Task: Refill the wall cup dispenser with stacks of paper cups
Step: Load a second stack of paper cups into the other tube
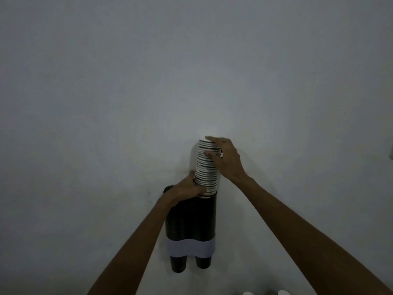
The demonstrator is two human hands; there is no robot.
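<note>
Light, crushable paper cup stack (207, 167), half-seated in dispenser (191, 222): right hand (225, 158) pinches its top, left hand (187, 188) its base.

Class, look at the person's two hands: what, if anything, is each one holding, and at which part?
Both hold the stack of paper cups. The right hand has its grip near the top; the left hand grips the bottom, just above the dispenser.

Stack of paper cups (207, 169): white with thin black horizontal stripes at the rims.
Wall-mounted twin-tube cup dispenser (191, 220): black.
Band across dispenser (191, 248): pale grey-lilac, wavy top and bottom edges.
Cups protruding beneath (178, 264): black.
Wall (106, 81): plain grey-white.
</note>
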